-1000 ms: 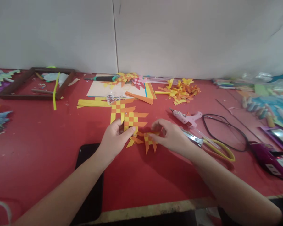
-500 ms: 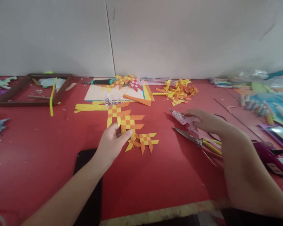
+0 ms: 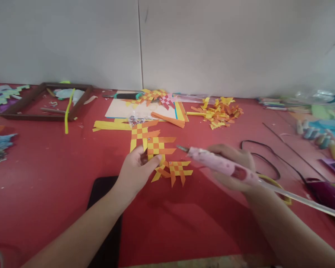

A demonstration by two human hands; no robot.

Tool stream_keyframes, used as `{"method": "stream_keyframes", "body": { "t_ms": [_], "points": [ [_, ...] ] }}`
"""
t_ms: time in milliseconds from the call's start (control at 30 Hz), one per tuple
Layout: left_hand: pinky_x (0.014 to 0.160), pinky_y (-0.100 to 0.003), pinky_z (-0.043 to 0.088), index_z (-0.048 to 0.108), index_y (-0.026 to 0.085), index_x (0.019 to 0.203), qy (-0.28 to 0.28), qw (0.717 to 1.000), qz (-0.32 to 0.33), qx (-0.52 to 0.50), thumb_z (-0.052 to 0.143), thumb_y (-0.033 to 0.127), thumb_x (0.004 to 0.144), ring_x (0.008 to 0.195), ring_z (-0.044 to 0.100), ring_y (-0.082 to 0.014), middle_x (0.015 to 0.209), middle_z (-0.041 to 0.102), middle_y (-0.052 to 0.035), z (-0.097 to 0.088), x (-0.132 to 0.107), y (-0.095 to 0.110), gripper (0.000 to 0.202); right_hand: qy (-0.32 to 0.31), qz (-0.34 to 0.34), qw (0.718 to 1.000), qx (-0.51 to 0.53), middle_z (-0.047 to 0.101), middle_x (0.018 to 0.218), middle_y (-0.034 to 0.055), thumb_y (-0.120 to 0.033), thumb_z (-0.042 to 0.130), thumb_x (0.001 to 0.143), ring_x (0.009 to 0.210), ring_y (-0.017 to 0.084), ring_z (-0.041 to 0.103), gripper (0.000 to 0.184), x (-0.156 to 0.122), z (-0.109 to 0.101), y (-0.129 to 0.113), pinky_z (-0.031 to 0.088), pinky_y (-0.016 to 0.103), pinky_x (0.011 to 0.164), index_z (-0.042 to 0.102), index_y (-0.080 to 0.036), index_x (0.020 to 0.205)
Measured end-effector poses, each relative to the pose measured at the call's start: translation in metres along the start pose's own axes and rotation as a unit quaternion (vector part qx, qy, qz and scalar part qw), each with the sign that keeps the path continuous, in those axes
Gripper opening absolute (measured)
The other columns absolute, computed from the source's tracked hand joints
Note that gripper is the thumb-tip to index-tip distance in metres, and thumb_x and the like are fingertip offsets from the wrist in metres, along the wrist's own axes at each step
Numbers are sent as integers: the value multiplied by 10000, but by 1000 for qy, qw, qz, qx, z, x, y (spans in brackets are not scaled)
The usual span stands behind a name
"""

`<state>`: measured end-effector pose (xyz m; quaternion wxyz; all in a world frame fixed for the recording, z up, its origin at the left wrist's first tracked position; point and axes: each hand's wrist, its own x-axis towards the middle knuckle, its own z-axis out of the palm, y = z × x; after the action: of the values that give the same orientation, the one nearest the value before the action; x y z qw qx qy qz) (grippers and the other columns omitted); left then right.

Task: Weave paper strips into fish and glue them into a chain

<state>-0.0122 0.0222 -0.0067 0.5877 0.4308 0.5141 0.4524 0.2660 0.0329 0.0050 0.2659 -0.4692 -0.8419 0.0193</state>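
Note:
My left hand pinches a woven paper fish in yellow and orange, with a small eye at its upper left corner. Just below and right of it, a smaller woven fish lies on the red table. Another woven yellow-and-orange piece lies behind the held one. In my right hand is a pink glue gun, fingers wrapped round its body. Its metal nozzle points left toward the held fish, a short way off, and a clear glue stick sticks out of its rear.
Paper scraps lie in a pile at the back. A brown frame lies at back left. Scissors with yellow handles lie partly hidden behind my right arm. A black phone-like slab is under my left forearm; a dark cord loops at right.
My right hand has lifted the glue gun from beside the scissors and brought it left, toward the fish. My left hand keeps its hold on the fish. The view has shifted slightly.

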Motion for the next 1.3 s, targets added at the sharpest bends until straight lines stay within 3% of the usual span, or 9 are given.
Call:
{"method": "stream_keyframes", "body": {
  "t_ms": [133,300,567,1100,1300],
  "points": [
    [803,-352,542,636,201,991,2,1000,1,13,745,367,818,847,663,-184,937,704,-28,-2,-1,-1,263,44,-94,993,56,631,649,7,-199,529,810,501,120,555,81,12,7,-25,414,241,471,567,-228,876],
    [811,-363,552,658,201,1046,-9,1000,1,-1,745,363,821,859,672,-197,921,713,-34,-1,-1,2,290,57,-101,992,59,584,606,-21,-164,538,771,475,97,508,67,16,10,-26,389,221,461,553,-214,813],
    [840,-361,557,659,188,1059,-17,999,-11,-41,754,337,815,949,697,-223,1053,737,-74,2,-4,7,301,49,-96,993,50,598,618,-16,-183,550,766,492,100,522,43,12,14,-24,397,227,476,553,-210,798],
    [810,-384,569,645,184,1068,-9,1000,0,-7,752,357,807,892,697,-228,969,734,-63,2,-4,7,331,66,-89,993,39,585,596,-20,-195,541,747,478,103,502,29,12,14,-26,387,238,466,540,-211,771],
    [837,-356,571,654,198,1061,-13,1000,3,-9,753,347,813,988,710,-239,1082,746,-79,2,-4,5,305,67,-87,994,24,583,591,-14,-199,533,749,481,111,509,26,13,12,-28,386,243,469,546,-211,768]
  ]
}}
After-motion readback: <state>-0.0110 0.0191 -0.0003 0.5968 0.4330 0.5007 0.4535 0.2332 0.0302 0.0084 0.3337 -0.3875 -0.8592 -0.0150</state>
